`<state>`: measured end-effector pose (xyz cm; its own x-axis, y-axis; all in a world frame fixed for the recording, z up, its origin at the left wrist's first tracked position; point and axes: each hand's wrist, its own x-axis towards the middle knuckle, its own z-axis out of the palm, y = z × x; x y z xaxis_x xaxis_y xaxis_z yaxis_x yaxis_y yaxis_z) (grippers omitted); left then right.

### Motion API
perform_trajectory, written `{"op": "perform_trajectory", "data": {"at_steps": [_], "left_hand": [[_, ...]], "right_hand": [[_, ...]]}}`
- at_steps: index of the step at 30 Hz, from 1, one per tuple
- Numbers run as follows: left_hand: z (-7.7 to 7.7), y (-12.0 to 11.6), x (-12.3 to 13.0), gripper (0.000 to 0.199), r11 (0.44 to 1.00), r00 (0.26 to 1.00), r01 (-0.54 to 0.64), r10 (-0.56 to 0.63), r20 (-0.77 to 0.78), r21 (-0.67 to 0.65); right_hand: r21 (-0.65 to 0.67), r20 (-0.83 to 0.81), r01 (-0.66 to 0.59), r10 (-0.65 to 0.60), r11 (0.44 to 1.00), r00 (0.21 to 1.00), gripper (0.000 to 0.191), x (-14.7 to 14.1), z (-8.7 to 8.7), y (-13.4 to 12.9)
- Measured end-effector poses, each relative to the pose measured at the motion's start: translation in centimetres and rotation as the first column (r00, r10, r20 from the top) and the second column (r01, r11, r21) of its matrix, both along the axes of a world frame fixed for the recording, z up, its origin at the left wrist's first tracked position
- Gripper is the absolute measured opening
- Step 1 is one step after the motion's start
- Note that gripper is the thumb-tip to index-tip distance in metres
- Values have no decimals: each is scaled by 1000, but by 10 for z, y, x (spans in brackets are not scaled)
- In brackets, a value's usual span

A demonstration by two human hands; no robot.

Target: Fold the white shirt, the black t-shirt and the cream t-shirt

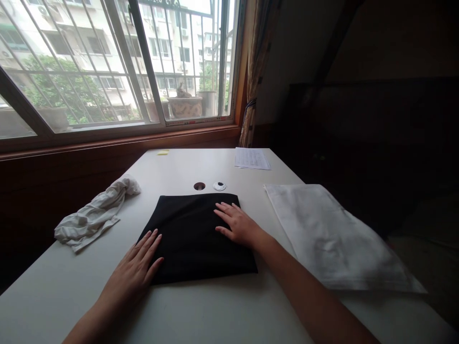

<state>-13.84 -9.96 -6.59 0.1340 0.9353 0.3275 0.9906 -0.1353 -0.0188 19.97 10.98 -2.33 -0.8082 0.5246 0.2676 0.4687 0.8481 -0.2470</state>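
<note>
A black folded cloth (191, 239) lies flat on the white table (222, 310), roughly rectangular with fairly straight edges. Resting on its left edge is my left hand (138, 265), fingers stretched out and pointing away from me. My right hand (238, 224) lies flat on the upper right part of the cloth, its fingers spread and pointing left. Neither hand grips anything. What kind of garment or fabric the black cloth is cannot be made out.
A crumpled white cloth (95, 212) lies at the table's left edge. On the right is a whitish, translucent-looking bag (330, 234), overhanging the edge. Printed papers (252, 158), a yellow note (163, 152), a cable hole (199, 186) and its round cover (219, 186) are farther back.
</note>
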Motion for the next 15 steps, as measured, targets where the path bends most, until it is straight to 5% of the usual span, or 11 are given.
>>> {"op": "perform_trajectory", "data": {"at_steps": [7,15], "left_hand": [[2,-9,-26,67,999,998,36,-35,52,-20],[24,-4,-47,51,996,998,45,-41,45,-81]], "right_hand": [[-100,77,-219,227,971,971,73,-22,4,-40],[-183,-4,-496,503,849,864,66,-4,15,-72]]}}
